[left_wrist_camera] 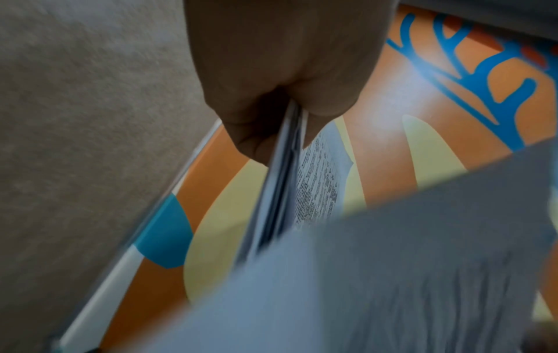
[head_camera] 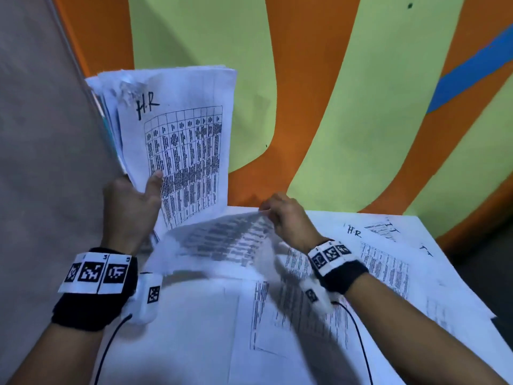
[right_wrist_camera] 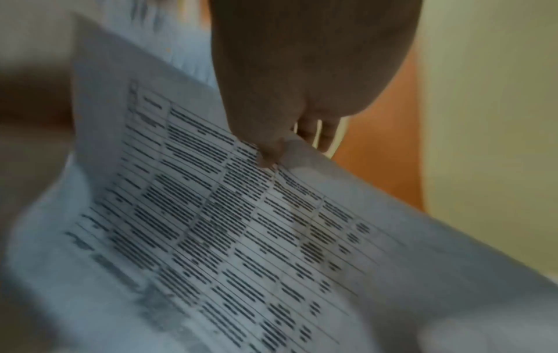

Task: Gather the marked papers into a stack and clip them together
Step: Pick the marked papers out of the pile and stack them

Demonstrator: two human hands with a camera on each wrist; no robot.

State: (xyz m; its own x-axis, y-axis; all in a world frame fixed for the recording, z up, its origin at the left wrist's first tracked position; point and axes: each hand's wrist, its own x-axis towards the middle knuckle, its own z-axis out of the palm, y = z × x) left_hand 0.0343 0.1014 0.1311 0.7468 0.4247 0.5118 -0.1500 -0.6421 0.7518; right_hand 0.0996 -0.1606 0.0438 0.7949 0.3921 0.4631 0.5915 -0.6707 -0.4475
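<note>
Above the table's far left corner, a stack of papers (head_camera: 177,134) marked "H.R" is held upright, pinched at its lower edge between thumb and fingers of the left hand (head_camera: 130,207). Beside it, one printed sheet (head_camera: 222,245) is gripped at its corner by the right hand (head_camera: 288,218); it appears blurred, so its marking cannot be read. Loose sheets (head_camera: 385,262) are spread on the table (head_camera: 469,293).

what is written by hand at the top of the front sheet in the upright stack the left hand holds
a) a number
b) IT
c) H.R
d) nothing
c: the front sheet of the stack, gripped by the left hand, shows "H.R" handwritten above its printed table.
</note>
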